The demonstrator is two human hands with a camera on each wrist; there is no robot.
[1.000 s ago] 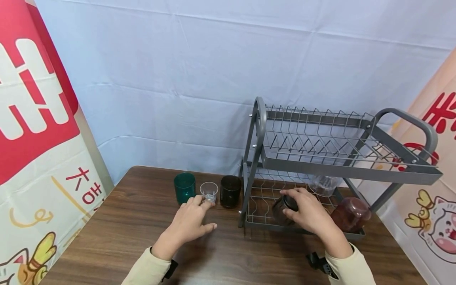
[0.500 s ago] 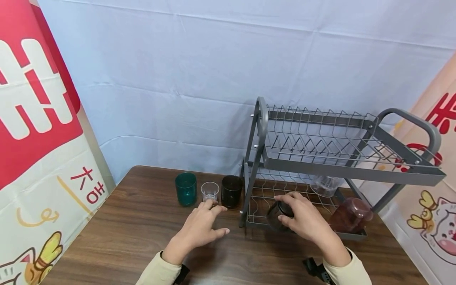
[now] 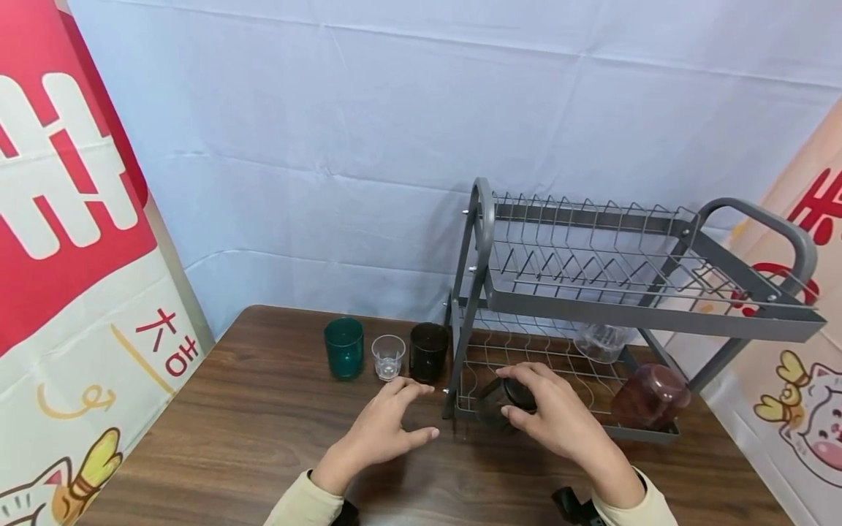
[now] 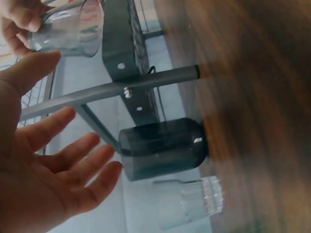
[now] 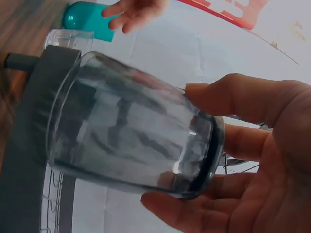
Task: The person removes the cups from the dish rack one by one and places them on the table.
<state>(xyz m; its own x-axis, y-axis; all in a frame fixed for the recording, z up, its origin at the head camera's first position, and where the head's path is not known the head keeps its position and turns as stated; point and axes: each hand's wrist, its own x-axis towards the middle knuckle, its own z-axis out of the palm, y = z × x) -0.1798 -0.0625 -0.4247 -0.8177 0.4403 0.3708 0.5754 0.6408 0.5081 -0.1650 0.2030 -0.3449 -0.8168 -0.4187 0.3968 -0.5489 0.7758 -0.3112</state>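
Observation:
My right hand grips a dark grey glass by its base, fingers and thumb around it. The glass is tilted, with its mouth pointing down and left, by the front left of the rack's lower shelf. Its thick base and clear wall fill the right wrist view. My left hand, fingers spread, hovers over the table and holds nothing. Beyond it stand a small clear glass, a teal glass and a black glass, all upright.
A two-tier grey dish rack stands on the wooden table. On its lower shelf, a clear glass sits at the back and a reddish glass lies at the right, mouth down. A pale cloth hangs behind.
My right hand has moved left with the dark grey glass, which has tipped further. My left hand has drawn right and back from the clear glass.

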